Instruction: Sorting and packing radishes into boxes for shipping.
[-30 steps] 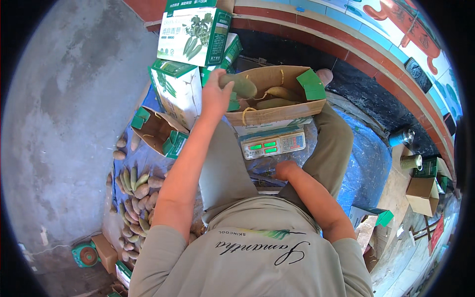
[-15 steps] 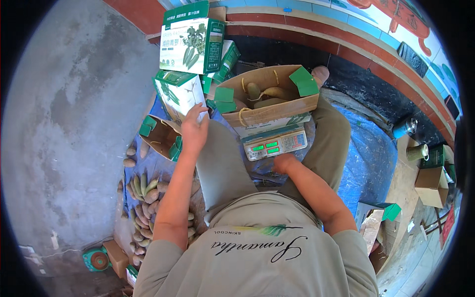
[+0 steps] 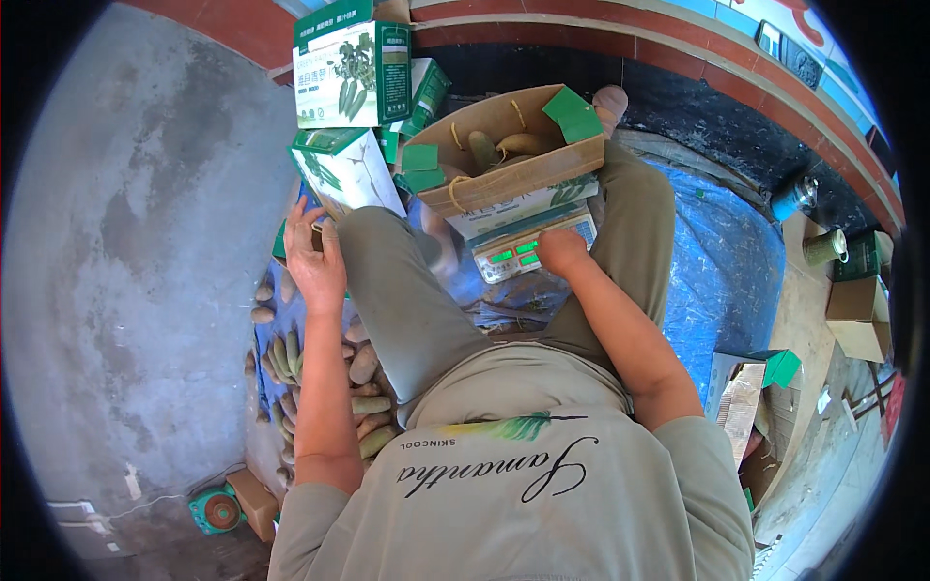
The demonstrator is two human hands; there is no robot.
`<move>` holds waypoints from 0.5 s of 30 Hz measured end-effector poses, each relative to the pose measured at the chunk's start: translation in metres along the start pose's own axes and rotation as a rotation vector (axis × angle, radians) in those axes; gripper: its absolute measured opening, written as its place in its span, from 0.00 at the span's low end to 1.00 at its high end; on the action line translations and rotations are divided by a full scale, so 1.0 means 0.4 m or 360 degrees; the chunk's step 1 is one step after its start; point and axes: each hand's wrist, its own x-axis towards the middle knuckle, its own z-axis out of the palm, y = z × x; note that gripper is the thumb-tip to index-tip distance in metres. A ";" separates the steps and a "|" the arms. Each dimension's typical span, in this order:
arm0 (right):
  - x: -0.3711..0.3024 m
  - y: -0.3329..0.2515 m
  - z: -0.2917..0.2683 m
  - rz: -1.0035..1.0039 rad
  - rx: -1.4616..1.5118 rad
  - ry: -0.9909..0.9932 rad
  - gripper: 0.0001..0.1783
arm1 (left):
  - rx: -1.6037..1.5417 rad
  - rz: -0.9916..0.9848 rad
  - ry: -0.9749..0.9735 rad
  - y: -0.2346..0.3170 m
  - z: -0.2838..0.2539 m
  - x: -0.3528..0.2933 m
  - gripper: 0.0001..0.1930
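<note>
My right hand [image 3: 564, 252] is over the keypad end of a digital scale [image 3: 500, 271] with green-lit displays. Its fingers are curled, and what they hold, if anything, is hidden. Behind the scale, an open carton [image 3: 533, 176] with green flaps and yellow rope handles holds several radishes [image 3: 481, 150]. At the left, my left hand [image 3: 316, 259] is raised beside my knee with fingers apart and nothing in them. It covers most of a smaller open carton [image 3: 279, 244]; a white-and-green carton [image 3: 360, 176] lies just beyond it.
A printed carton [image 3: 334, 87] is stacked at the back. Dusty radishes [image 3: 364, 407] lie heaped on blue sheeting [image 3: 722, 261] by my left leg. On the right are an open box [image 3: 741, 397], a brown box [image 3: 857, 324], a mug [image 3: 823, 249] and a blue flask [image 3: 794, 198].
My left hand has left the white-and-green carton and come down toward the smaller carton. My right hand has moved forward from the scale's near edge onto its keypad. The view has shifted slightly.
</note>
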 end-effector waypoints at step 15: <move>-0.014 -0.002 -0.012 0.0226 0.0139 0.0587 0.11 | 0.0156 0.0386 0.0130 -0.076 0.154 -0.055 0.09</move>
